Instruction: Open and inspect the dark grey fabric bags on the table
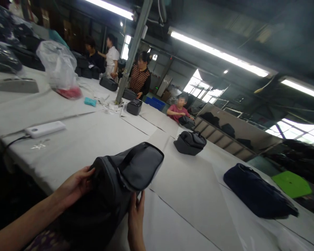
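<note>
A dark grey zippered bag point(120, 181) lies on its side at the near edge of the long white table point(188, 188), its rounded end panel facing up and right. My left hand point(74, 186) grips the bag's left side, fingers curled against the fabric. Under the bag's near right corner my right hand point(136, 218) holds it, thumb and fingers pointing up along the panel.
More dark bags lie on the table: one point(189, 142) in the middle, a navy one point(259, 195) at right, smaller ones point(134, 106) further back. A white power bank point(45, 128), a plastic sack point(60, 68) and a metal post point(132, 52) stand left. Several people work at the far end.
</note>
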Available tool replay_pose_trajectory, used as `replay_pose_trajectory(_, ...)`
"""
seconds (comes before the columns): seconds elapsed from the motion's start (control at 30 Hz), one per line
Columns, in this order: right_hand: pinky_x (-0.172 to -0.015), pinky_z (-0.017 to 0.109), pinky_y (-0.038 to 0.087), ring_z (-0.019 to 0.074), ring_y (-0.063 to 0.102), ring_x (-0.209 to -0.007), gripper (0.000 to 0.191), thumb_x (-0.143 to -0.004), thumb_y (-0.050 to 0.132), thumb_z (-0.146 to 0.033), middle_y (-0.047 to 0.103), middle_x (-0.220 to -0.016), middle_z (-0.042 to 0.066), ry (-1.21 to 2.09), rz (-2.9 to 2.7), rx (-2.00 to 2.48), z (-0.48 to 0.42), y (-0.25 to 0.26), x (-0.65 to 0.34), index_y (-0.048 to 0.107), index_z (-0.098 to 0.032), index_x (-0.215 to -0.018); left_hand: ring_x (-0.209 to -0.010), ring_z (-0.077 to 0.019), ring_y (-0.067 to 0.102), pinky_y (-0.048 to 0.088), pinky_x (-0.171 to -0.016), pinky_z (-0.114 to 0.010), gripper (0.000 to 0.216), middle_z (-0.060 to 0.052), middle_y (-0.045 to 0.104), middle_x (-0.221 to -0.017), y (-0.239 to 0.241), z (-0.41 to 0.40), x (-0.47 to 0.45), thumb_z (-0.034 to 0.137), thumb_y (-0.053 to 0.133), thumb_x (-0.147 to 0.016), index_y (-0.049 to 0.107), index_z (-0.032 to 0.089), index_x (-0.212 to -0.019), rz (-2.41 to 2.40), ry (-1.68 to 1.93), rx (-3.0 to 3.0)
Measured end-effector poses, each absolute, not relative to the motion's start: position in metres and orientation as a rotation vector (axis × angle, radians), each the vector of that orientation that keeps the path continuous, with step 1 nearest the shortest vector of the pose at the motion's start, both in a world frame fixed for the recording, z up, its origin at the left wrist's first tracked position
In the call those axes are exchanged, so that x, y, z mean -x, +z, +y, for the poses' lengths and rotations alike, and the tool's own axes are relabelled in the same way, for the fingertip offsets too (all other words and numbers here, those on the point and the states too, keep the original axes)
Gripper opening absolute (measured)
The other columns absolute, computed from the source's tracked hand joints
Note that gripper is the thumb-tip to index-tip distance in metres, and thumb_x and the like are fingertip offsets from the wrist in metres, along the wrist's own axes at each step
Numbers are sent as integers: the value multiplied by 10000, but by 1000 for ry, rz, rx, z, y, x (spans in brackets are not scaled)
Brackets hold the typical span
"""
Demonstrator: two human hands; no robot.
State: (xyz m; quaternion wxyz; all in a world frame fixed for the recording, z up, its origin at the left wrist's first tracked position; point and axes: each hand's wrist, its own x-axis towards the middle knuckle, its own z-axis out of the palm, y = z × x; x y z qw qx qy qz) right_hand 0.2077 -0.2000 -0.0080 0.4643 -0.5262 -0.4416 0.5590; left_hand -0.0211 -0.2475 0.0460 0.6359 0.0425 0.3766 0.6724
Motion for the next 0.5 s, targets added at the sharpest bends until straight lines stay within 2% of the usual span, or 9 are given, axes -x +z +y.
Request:
replay_pose_trajectory(0.1, -893, 389, 526, 296, 615, -1076, 688, -723, 639, -683, 694, -1087, 109, 1304, -1194, 1254, -144, 12, -201, 610, -165, -1175, -689, -187, 711, 614, -644, -287, 338, -33, 738, -903, 50, -260, 6, 57, 737, -694, 618, 195, -979, 907, 1566, -123)
replay_pose_trajectory(0.17, -866, 397, 534, 301, 627, -1035, 643, -730, 617, -680, 698, -1047, 126, 1286, -1208, 1229, -116, 24, -200, 651, -133, -1066, -753, -197, 717, 610, -694, -300, 398, -45, 732, -964, 57, -266, 3, 79, 767, -680, 604, 203, -1020, 947, 1506, -186)
replay_pose_trajectory(0.27, -880, 435, 528, 296, 629, -1021, 666, -799, 517, -672, 666, -1084, 174, 1188, -1195, 1206, -106, 43, -206, 614, -86, -1100, -841, -192, 704, 584, -760, -294, 372, -51, 718, -986, 72, -268, 12, 202, 788, -720, 579, 197, -1027, 1025, 1419, -363)
replay_pose_trajectory(0.37, -1015, 480, 441, 272, 597, -1075, 584, -853, 495, -621, 619, -1177, 158, 953, -1223, 1158, -130, 71, -215, 588, -126, -1148, -825, -164, 678, 554, -745, -268, 324, -22, 708, -928, 86, -262, 24, 321, 766, -754, 574, 195, -983, 1092, 1351, -543)
replay_pose_trajectory(0.43, -1064, 521, 390, 290, 534, -1179, 532, -853, 561, -550, 569, -1272, 142, 686, -1494, 1013, -151, 96, -214, 549, -181, -1236, -810, -161, 662, 530, -718, -252, 332, -13, 702, -906, 95, -254, 27, 342, 780, -724, 596, 185, -950, 1089, 1298, -671)
replay_pose_trajectory(0.5, -1080, 605, 342, 347, 393, -1321, 689, -782, 683, -487, 444, -1425, 143, 375, -1937, 821, -165, 120, -206, 431, -240, -1374, -821, -174, 647, 509, -716, -257, 355, -21, 698, -895, 107, -244, 27, 339, 800, -684, 615, 169, -934, 1041, 1264, -827)
